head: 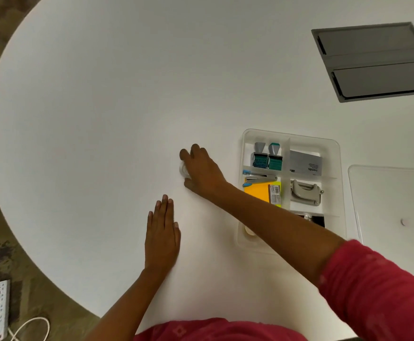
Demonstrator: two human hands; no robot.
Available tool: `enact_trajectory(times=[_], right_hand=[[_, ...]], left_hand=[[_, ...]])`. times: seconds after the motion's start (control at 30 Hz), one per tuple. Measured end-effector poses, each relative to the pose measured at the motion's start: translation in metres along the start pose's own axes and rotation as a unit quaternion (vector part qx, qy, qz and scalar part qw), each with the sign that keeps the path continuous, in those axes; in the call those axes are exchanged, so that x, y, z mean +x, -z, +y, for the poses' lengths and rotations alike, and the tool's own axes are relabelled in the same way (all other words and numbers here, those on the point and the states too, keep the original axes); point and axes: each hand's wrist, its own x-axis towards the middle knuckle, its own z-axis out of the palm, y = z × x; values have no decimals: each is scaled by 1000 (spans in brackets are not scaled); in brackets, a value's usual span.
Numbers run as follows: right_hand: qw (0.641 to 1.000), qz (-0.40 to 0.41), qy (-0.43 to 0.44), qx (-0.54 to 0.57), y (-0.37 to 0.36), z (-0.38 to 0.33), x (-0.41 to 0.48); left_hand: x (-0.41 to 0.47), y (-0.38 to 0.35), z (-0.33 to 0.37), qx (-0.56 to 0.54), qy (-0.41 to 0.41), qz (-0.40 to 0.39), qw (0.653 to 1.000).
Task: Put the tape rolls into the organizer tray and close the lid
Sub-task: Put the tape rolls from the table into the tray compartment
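A clear tape roll (183, 169) lies on the white table, mostly covered by my right hand (202, 169), whose fingers curl over it. My left hand (163, 233) rests flat on the table, fingers together, holding nothing. The clear organizer tray (333, 148) stands to the right, with stamps, a stapler, sticky notes, a hole punch and a card in its compartments. Another tape roll (249, 231) sits in the tray's near left compartment, partly hidden by my right forearm. The clear lid (392, 200) lies flat on the table to the right of the tray.
A grey recessed panel (375, 61) is set into the table at the far right. The round table's edge curves along the left, with a power strip (0, 310) and cable on the carpet below.
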Motion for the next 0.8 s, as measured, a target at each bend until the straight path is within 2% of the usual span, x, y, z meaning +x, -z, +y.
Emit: enact_trajectory(times=[0.13, 0.23, 0.37, 0.5, 0.63, 0.8], right_hand=[[994, 57, -62, 76, 25, 7, -49], [984, 97, -120, 89, 40, 16, -96], [971, 67, -221, 63, 43, 33, -151], [955, 26, -283, 83, 31, 41, -180], [951, -13, -288, 115, 16, 47, -186], [960, -8, -257, 105, 4, 48, -183]], left_hand=[[-1, 2, 1, -9, -6, -5, 1000], [-1, 3, 0, -19, -11, -8, 1000], [-1, 3, 1, -24, -13, -10, 1000], [0, 3, 0, -22, -6, -18, 1000], [-1, 5, 3, -19, -2, -17, 1000], [-1, 9, 8, -37, 3, -15, 999]])
